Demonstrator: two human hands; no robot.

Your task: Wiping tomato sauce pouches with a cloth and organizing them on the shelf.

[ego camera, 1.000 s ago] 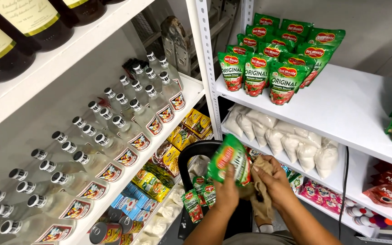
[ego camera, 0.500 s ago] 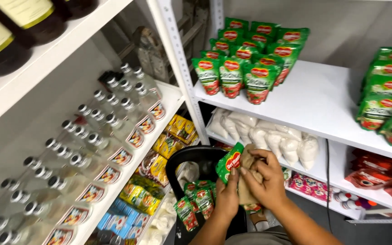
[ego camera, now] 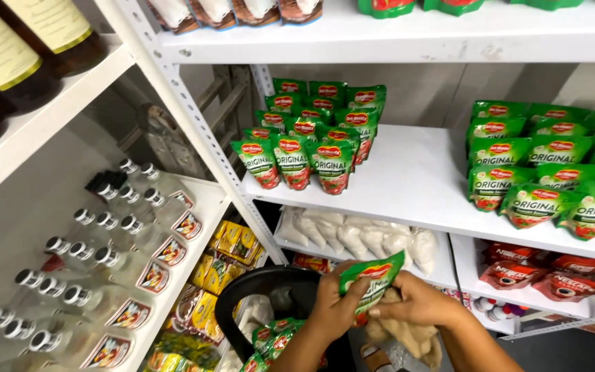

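I see both hands low at centre: left hand (ego camera: 332, 306) fingers clamped round green pouch (ego camera: 372, 279), right hand (ego camera: 414, 306) pinching its lower edge plus tan cloth (ego camera: 401, 334), above black basket (ego camera: 256, 289), below white shelf (ego camera: 414, 179).

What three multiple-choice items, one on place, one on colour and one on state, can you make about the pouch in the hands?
1. Where is the green pouch?
A. above the black basket
B. on the top shelf
C. on the floor
2. What colour are the bottle caps on the left?
A. red
B. silver
C. blue
3. How is the pouch held?
A. lying free
B. by one hand
C. by the left hand and right hand
Answers: A, it is over the basket rim; B, the caps shine silver; C, both hands grip it.
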